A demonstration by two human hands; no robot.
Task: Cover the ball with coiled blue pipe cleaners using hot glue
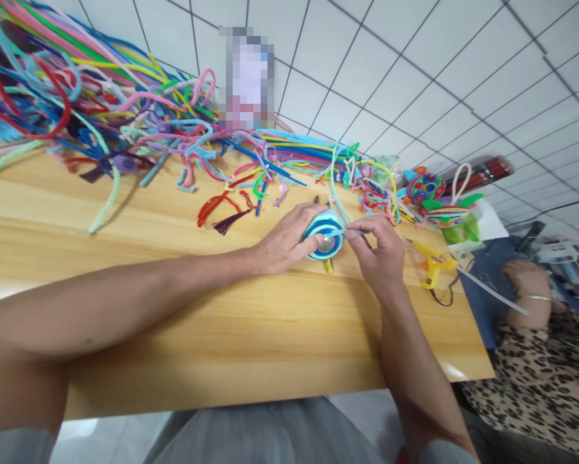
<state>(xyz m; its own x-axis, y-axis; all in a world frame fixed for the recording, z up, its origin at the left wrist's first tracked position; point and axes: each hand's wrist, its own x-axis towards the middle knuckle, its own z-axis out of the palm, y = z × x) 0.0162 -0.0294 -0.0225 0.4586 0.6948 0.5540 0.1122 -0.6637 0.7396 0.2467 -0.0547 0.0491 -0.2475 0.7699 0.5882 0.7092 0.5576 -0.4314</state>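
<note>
My left hand (289, 240) is closed on a round ball (332, 222) wound with blue, white and pale green bands of pipe cleaner. Its thumb presses on the side of the ball facing me, beside a bare shiny patch. At the ball's right edge my right hand (379, 248) pinches a light blue pipe cleaner (337, 232) that lies across the bands. Behind the ball, a pale blue-green pipe cleaner (335, 183) rises toward the wall. Something yellow (328, 265) sticks out beneath the ball, mostly hidden.
Tangled coloured pipe cleaners (139, 109) run along the tiled wall. A dark tassel (231, 222) lies left of my hands. On the right are a yellow hot glue gun (431, 261) and colourful decorated balls (427, 188). Another person in leopard print (535, 374) sits beyond the table's right edge.
</note>
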